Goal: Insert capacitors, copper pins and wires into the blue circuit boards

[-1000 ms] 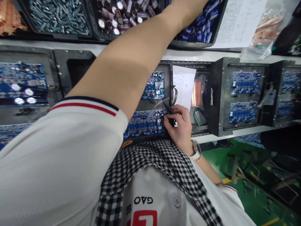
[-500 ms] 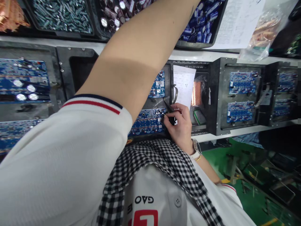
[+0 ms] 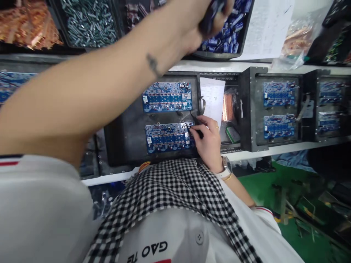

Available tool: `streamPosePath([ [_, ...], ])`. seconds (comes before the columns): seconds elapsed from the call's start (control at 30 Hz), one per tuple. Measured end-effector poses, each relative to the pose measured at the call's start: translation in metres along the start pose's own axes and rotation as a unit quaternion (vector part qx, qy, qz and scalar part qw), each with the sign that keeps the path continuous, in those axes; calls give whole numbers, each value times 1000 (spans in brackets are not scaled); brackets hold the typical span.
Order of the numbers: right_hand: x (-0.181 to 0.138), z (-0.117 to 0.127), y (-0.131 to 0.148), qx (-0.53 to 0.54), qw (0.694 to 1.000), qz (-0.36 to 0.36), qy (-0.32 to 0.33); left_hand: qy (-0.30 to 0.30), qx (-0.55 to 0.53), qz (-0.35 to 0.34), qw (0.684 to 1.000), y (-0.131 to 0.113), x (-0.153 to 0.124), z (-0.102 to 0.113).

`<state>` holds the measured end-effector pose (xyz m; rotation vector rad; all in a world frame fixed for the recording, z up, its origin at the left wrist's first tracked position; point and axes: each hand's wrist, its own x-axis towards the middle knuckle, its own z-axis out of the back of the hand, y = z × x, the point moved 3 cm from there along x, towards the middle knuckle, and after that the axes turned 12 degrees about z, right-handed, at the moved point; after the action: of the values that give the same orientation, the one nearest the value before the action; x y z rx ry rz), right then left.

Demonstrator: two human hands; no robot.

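My left hand [image 3: 210, 18] is blurred by motion over the bin of blue capacitors [image 3: 237, 31] at the top, fingers closed round a dark blue capacitor. My right hand [image 3: 210, 142], with a watch on its wrist, pinches a small black part against the right end of the lower blue circuit board [image 3: 167, 137]. A second blue board [image 3: 167, 96] lies just above it in the same dark carrier [image 3: 126, 135]. My left forearm crosses the picture from lower left to the top centre.
Bins of grey parts [image 3: 90, 23] and copper parts [image 3: 27, 22] line the top shelf. A paper slip [image 3: 212, 98] and copper coils sit right of the carrier. More carriers with blue boards [image 3: 278, 109] follow on the right. Green floor [image 3: 260, 190] shows below the bench edge.
My left hand has come up out of the blue capacitor bin with a capacitor in it, and the arm no longer covers the two boards. My right hand stays at the lower board's right end.
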<state>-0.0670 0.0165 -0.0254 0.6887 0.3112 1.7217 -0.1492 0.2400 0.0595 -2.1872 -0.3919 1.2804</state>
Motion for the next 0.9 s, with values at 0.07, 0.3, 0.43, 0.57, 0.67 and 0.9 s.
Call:
streamPosePath([
  [0.07, -2, 4, -4, 53, 999, -8, -3, 34, -2, -117, 992, 24, -40, 12],
  [0.3, 12, 20, -4, 145, 984, 77, 71, 17, -160, 42, 986, 156, -106, 58],
  [0.43, 43, 43, 29, 162, 971, 151, 84, 46, -238, 50, 969, 178, -107, 47],
  [0.57, 75, 47, 28, 139, 970, 185, 81, 99, -328, 68, 937, 184, -106, 38],
  [0.67, 97, 32, -6, 63, 980, 164, 92, 157, -370, 127, 907, 198, -101, 33],
  [0.9, 117, -10, -42, 12, 966, 158, 205, 249, -265, 231, 902, 222, -91, 18],
])
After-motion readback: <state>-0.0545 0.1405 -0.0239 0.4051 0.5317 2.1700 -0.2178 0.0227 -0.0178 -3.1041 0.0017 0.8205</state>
